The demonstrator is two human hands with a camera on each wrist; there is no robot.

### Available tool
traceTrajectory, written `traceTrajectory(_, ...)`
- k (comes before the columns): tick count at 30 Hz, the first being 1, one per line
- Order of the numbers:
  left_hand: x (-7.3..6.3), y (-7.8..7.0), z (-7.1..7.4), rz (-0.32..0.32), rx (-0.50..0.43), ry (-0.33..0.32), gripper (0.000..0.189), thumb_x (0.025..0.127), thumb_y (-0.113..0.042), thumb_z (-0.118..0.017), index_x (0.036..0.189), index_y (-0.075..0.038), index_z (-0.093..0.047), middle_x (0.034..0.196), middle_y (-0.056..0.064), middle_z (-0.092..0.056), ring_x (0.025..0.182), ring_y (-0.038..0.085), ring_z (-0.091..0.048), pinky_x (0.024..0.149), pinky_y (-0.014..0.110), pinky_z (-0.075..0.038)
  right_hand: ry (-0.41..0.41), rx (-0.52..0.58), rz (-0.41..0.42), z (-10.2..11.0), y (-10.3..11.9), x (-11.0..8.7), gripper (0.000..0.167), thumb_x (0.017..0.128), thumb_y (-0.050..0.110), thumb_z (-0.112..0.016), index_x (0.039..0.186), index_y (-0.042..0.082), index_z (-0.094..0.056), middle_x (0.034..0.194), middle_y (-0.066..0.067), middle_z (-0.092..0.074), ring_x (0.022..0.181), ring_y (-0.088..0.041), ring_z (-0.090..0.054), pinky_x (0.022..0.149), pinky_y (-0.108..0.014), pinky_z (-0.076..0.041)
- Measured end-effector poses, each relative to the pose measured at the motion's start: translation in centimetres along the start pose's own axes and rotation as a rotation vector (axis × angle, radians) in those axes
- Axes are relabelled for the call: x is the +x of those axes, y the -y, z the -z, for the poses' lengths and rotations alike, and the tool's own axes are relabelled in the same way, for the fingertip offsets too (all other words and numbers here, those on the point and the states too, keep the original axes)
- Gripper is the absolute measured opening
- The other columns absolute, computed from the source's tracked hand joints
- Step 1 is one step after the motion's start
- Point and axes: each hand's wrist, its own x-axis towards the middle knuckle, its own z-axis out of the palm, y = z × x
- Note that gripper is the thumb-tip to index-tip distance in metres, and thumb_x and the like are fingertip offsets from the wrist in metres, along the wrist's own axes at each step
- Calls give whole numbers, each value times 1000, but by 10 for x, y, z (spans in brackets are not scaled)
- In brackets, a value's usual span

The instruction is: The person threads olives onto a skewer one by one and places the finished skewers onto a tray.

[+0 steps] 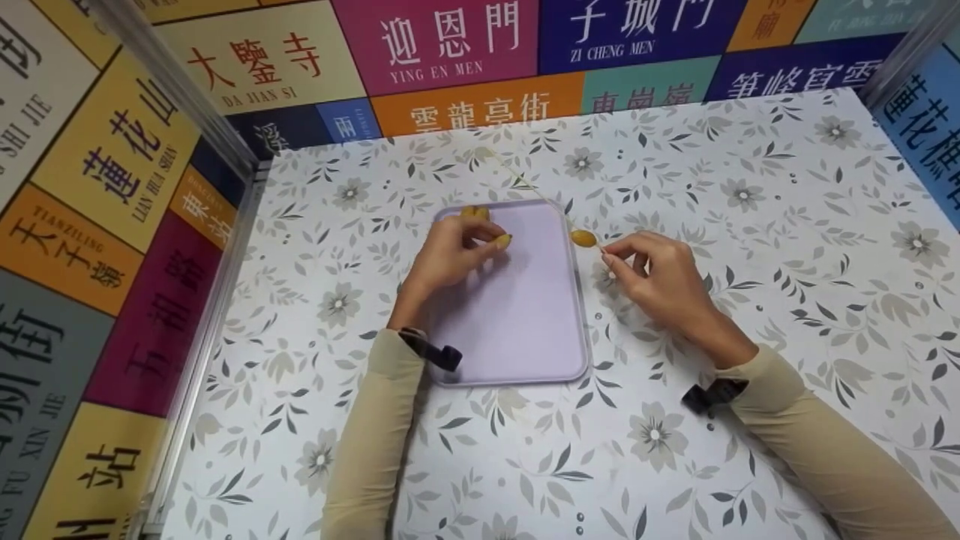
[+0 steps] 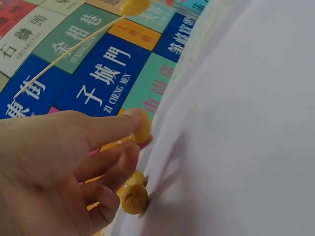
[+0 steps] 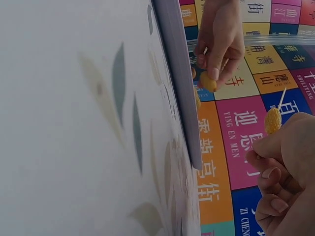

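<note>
My left hand (image 1: 469, 247) is above the upper left of a lilac tray (image 1: 517, 330). Its thumb and fingertips pinch a small yellow, date-like fruit (image 2: 142, 128). More of these fruits (image 2: 135, 199) lie at the tray's far left corner, partly hidden by that hand in the head view. Beyond the tray's right edge, my right hand (image 1: 660, 277) pinches the end of a thin wooden skewer (image 2: 69, 51). One wrinkled yellow fruit (image 1: 583, 238) is threaded on the skewer close to those fingertips. The skewer's long bare part points away and to the left, over the tray's far right corner.
The tray lies on a white table covering (image 1: 337, 390) printed with grey leaves and flowers. Panels with colourful lettering (image 1: 450, 45) stand along the back and left sides of the table. Each wrist wears a black strap (image 1: 431, 351).
</note>
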Motion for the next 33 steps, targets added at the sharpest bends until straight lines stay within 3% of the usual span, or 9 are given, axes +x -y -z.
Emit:
traceTrajectory(3, 1, 1, 4, 45, -260, -73, 23, 100, -23, -81, 119, -12, -82, 113, 4, -83, 101, 28, -75, 82, 29, -56, 2, 1, 1, 0, 0, 0, 7, 96, 9, -83, 103, 9, -84, 89, 0, -80, 63, -9, -54, 58, -14, -38)
traceTrajectory(6, 2, 0, 8, 110, -503, -144, 25, 101, -23, -80, 123, -11, -79, 115, 8, -84, 93, 26, -72, 74, 30, -51, 8, 4, 2, 0, -1, 0, 6, 96, 11, -83, 102, 9, -84, 88, 1, -80, 64, -9, -53, 58, -15, -38)
traceTrajectory(10, 3, -1, 11, 172, -696, -215, 25, 103, -23, -77, 124, -9, -77, 120, 19, -81, 78, 17, -61, 67, 30, -43, 23, 6, 6, 0, -1, 0, 6, 96, 9, -83, 102, 9, -84, 88, 1, -80, 64, -9, -54, 58, -15, -39)
traceTrajectory(13, 4, 0, 12, 203, -772, -265, 26, 104, -26, -76, 124, -9, -76, 121, 20, -80, 75, 17, -54, 67, 30, -40, 48, 2, 10, 0, -1, 0, 6, 96, 8, -82, 102, 9, -84, 88, 1, -80, 63, -9, -55, 57, -15, -39)
traceTrajectory(17, 4, 0, 15, 226, -821, -336, 29, 104, -33, -75, 126, -13, -76, 115, 6, -83, 70, 14, -50, 68, 31, -37, 84, 3, 7, -1, -1, -1, 5, 97, 9, -81, 101, 9, -84, 87, 1, -79, 62, -10, -56, 56, -15, -40)
traceTrajectory(22, 4, 0, 18, 221, -914, -394, 31, 105, -37, -72, 129, -16, -75, 111, 1, -82, 62, 9, -44, 63, 27, -33, 123, 7, -5, -2, -1, -3, 4, 98, 10, -81, 100, 10, -85, 86, 3, -77, 62, -13, -57, 56, -17, -40)
traceTrajectory(26, 3, -2, 20, 189, -1004, -394, 32, 109, -35, -67, 134, -16, -72, 122, 5, -81, 64, 8, -42, 61, 23, -33, 137, 5, -6, -2, -1, -4, 4, 98, 11, -81, 100, 11, -85, 85, 3, -76, 61, -14, -56, 56, -18, -40)
traceTrajectory(33, 2, -2, 21, 203, -1025, -392, 35, 109, -36, -65, 138, -16, -72, 124, 6, -80, 66, 10, -42, 64, 23, -33, 138, -10, 4, -2, -1, -4, 4, 98, 12, -82, 100, 11, -85, 84, 3, -76, 61, -13, -55, 56, -19, -39)
